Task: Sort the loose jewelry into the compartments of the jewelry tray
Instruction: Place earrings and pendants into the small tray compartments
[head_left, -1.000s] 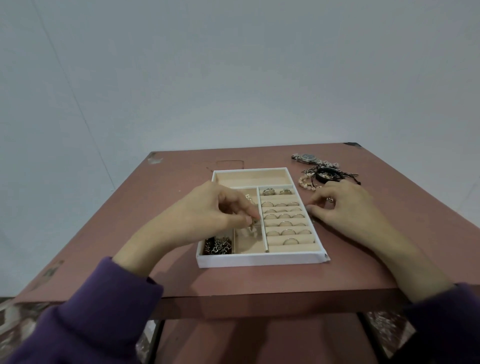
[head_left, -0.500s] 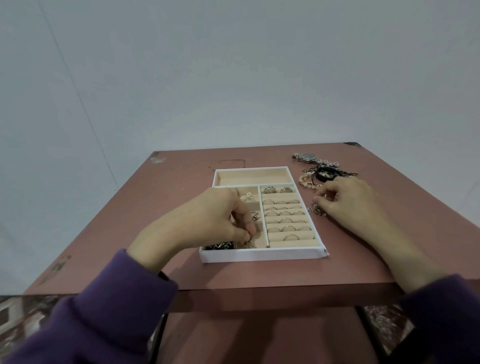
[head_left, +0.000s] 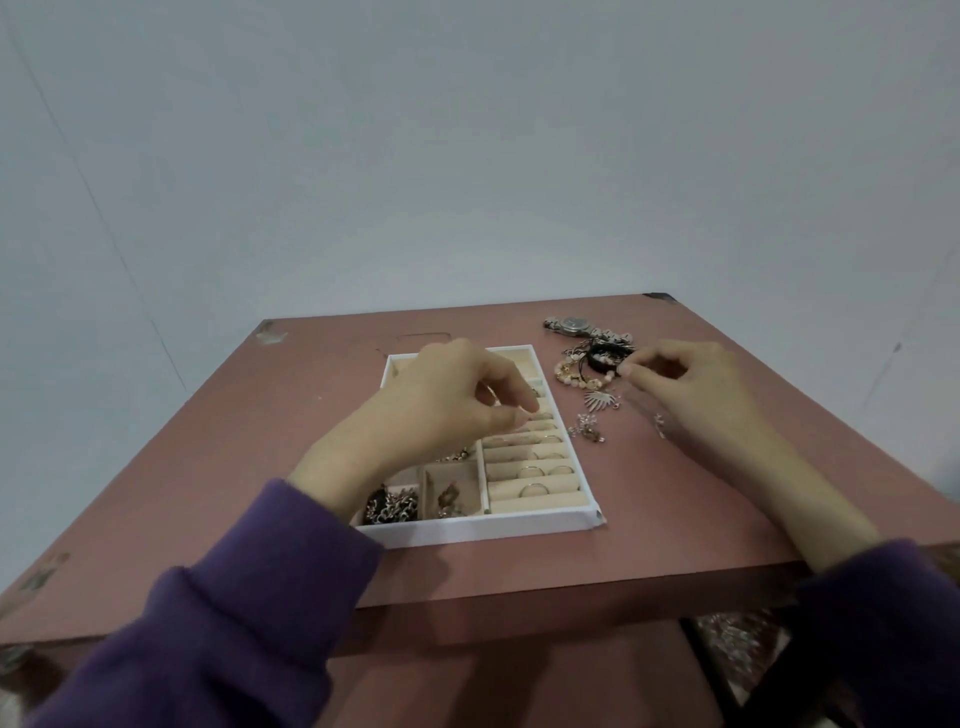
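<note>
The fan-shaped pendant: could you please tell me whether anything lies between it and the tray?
Nothing visible: bare table separates the fan-shaped pendant from the tray, though the left hand hangs over its middle compartments.

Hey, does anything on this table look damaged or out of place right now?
The jewelry tray has a crumpled, torn-looking near right corner. The table is chipped at its far left corner. To the right of the tray, the loose jewelry lies in a tangled heap.
</note>
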